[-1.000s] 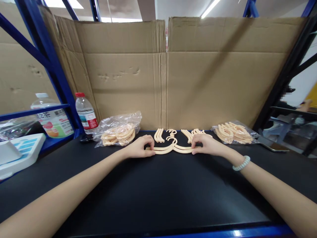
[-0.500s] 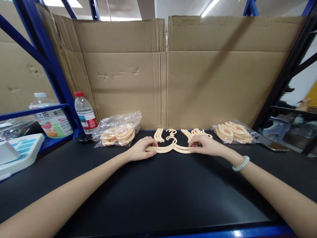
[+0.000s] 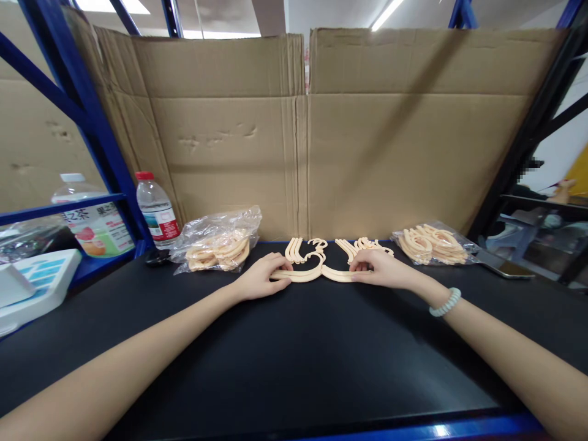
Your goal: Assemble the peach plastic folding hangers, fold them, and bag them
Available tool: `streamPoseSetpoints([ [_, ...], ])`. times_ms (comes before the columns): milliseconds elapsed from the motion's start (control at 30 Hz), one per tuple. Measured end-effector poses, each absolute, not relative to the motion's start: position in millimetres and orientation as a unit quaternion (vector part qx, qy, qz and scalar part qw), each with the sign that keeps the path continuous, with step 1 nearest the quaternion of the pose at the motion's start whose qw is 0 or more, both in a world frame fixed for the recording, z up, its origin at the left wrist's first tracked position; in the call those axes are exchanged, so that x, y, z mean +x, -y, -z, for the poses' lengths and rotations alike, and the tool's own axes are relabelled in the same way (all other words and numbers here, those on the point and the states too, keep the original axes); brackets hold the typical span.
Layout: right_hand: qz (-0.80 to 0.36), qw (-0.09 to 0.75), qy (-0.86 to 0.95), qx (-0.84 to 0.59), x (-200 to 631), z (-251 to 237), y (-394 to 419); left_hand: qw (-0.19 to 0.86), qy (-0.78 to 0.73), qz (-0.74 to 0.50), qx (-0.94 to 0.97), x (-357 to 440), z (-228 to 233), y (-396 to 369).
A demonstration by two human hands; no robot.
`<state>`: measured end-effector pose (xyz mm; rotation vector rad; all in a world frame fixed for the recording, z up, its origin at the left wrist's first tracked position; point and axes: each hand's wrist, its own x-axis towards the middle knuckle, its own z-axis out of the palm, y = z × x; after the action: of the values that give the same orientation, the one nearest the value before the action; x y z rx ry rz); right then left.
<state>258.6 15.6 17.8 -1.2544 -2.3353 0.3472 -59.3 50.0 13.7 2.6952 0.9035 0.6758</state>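
Observation:
A cream plastic hanger [image 3: 321,271] lies flat on the black tabletop [image 3: 294,355], hook pointing away from me. My left hand [image 3: 261,277] grips its left arm and my right hand [image 3: 381,268] grips its right arm. Just behind it lie loose cream hanger pieces [image 3: 294,248] in small stacks, with more [image 3: 362,246] to the right.
A clear bag of cream parts [image 3: 219,245] sits at the back left, another bag [image 3: 430,244] at the back right. A water bottle [image 3: 154,209] stands by the blue rack post [image 3: 98,131]. Cardboard sheets [image 3: 303,135] wall the back. A white device [image 3: 34,282] lies far left.
Both hands have slid the hanger slightly away from me toward the loose pieces. The hands have moved a little closer together.

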Motion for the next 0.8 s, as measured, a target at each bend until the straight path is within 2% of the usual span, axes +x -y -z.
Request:
streamPoseSetpoints([
  [167,-0.133,0.274,0.830,-0.468,257,-19,-16,0.133,-0.330,-0.250,0.900,-59,-13,-52],
  [333,-0.101,0.345,0.780,-0.513,262,-18,-22,0.152,-0.350,-0.263,0.886,-59,-15,-53],
  [433,-0.074,0.360,0.754,-0.545,267,-17,-25,0.155,-0.350,-0.262,0.886,-59,-15,-52],
  [567,-0.076,0.328,0.783,-0.524,265,-21,-22,0.153,-0.346,-0.259,0.889,-58,-16,-51],
  [700,-0.083,0.265,0.860,-0.429,257,-21,-14,0.145,-0.343,-0.258,0.892,-58,-15,-51],
  [800,-0.049,0.250,0.890,-0.378,248,-15,-9,0.134,-0.338,-0.257,0.895,-58,-13,-52],
])
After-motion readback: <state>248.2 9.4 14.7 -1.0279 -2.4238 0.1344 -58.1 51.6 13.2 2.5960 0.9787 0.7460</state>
